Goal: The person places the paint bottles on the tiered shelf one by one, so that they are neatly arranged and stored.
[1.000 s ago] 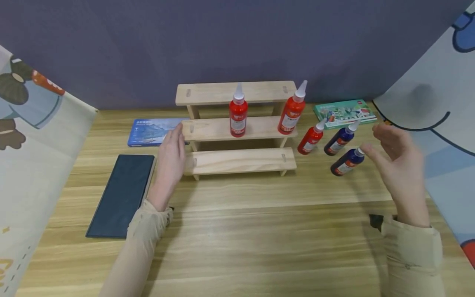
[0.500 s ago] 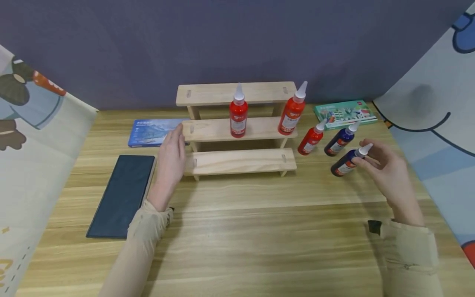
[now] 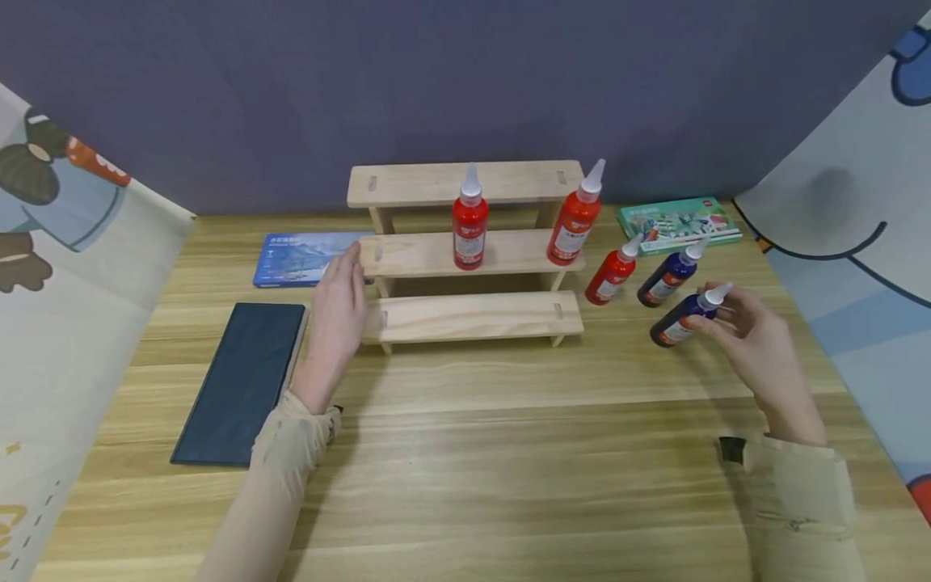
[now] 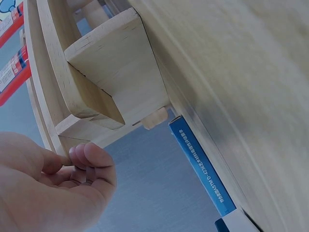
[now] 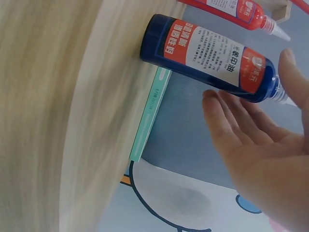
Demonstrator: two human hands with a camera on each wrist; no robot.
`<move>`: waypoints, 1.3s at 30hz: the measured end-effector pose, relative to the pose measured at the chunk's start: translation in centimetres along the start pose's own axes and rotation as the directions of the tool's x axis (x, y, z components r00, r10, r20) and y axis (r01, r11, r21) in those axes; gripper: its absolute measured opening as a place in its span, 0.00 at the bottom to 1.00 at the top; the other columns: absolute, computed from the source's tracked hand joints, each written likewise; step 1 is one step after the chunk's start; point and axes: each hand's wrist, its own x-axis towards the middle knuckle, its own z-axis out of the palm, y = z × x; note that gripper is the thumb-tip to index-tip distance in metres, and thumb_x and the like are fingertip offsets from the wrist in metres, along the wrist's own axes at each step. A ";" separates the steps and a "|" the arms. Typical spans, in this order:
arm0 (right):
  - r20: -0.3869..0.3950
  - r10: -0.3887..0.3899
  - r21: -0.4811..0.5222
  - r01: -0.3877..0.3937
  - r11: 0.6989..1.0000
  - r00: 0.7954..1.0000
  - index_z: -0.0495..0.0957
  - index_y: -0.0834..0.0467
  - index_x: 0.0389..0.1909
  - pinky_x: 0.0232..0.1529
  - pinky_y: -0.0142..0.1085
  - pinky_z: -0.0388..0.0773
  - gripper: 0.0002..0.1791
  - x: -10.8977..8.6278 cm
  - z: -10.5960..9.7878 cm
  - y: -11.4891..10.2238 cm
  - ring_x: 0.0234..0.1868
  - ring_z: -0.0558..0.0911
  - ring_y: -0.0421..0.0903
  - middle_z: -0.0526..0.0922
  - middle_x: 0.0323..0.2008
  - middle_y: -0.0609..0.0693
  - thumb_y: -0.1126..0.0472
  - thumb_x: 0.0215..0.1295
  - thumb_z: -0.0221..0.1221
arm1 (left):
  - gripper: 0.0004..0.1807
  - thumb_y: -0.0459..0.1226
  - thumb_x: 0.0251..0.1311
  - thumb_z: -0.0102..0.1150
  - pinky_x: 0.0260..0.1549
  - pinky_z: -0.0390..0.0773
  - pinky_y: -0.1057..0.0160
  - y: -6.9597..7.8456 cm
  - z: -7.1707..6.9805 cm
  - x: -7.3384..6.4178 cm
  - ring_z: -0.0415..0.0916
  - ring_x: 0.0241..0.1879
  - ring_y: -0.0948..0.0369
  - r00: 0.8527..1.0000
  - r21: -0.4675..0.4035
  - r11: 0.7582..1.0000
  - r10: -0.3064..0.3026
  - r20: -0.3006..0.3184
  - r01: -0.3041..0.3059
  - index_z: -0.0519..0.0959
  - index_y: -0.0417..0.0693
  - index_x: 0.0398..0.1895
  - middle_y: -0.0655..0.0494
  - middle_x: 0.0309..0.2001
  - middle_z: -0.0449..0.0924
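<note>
My right hand point(image 3: 760, 343) holds a dark blue squeeze bottle point(image 3: 680, 319) near its shoulder, thumb on the near side. In the right wrist view this blue bottle point(image 5: 207, 58) has its label facing the camera and its fingers lie along the underside. My left hand point(image 3: 338, 311) rests at the left end of a three-step wooden stand point(image 3: 473, 315); in the left wrist view its fingertips bend close to the wood. On the middle step stand two red bottles with white nozzles, one central point(image 3: 469, 234) and one at the right end point(image 3: 572, 230).
A smaller red bottle point(image 3: 609, 279) and a second blue bottle point(image 3: 665, 279) stand right of the stand. Behind them lies a green box point(image 3: 680, 222). Left are a blue box point(image 3: 298, 259) and a dark notebook point(image 3: 236, 384). A dark panel point(image 3: 465, 81) closes the back.
My right hand has come down and left to the front blue bottle, its thumb and fingers closing about it. My left hand and the bottles keep their places.
</note>
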 end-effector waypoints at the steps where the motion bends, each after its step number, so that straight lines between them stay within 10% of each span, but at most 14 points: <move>1: 0.001 0.000 0.001 0.000 1.000 1.000 0.65 0.72 0.76 0.52 0.15 0.74 0.34 0.0 0.0 0.0 0.56 0.75 0.25 0.73 0.70 0.63 0.63 0.77 0.65 | 0.24 0.31 0.85 0.40 0.47 0.79 0.40 0.0 0.0 0.0 0.77 0.45 0.37 1.000 0.001 1.000 -0.001 0.000 0.001 0.67 0.24 0.75 0.26 0.54 0.78; 9: -0.013 -0.020 -0.016 0.019 1.000 1.000 0.68 0.74 0.73 0.49 0.14 0.73 0.31 0.0 0.1 0.3 0.51 0.75 0.22 0.74 0.53 0.28 0.61 0.79 0.64 | 0.23 0.30 0.85 0.41 0.48 0.79 0.40 0.1 -0.1 0.0 0.78 0.45 0.36 1.000 0.009 1.000 0.003 0.001 -0.003 0.67 0.24 0.75 0.26 0.54 0.78; 25: -0.016 -0.008 -0.097 0.007 0.995 1.000 0.75 0.73 0.64 0.45 0.13 0.74 0.25 0.2 0.2 0.0 0.47 0.76 0.20 0.79 0.47 0.36 0.61 0.76 0.67 | 0.24 0.30 0.85 0.40 0.46 0.79 0.41 0.0 0.0 0.0 0.77 0.43 0.37 1.000 0.000 1.000 0.004 0.002 -0.004 0.67 0.24 0.75 0.26 0.52 0.78; 30: -0.048 -0.021 -0.138 0.015 0.990 0.999 0.77 0.71 0.63 0.43 0.13 0.74 0.25 0.3 0.3 -0.3 0.44 0.76 0.18 0.84 0.50 0.53 0.60 0.74 0.69 | 0.24 0.31 0.85 0.40 0.47 0.79 0.40 0.0 -0.1 0.0 0.77 0.44 0.37 1.000 0.003 1.000 0.003 0.000 -0.003 0.67 0.24 0.75 0.26 0.53 0.78; 39: -0.139 0.000 -0.117 -0.016 0.993 0.990 0.79 0.70 0.64 0.41 0.14 0.75 0.26 0.0 0.5 -1.4 0.43 0.77 0.20 0.78 0.43 0.29 0.58 0.73 0.71 | 0.24 0.31 0.86 0.40 0.47 0.79 0.41 -0.1 0.0 0.0 0.77 0.44 0.37 1.000 0.001 1.000 0.001 0.001 -0.001 0.67 0.25 0.76 0.27 0.53 0.78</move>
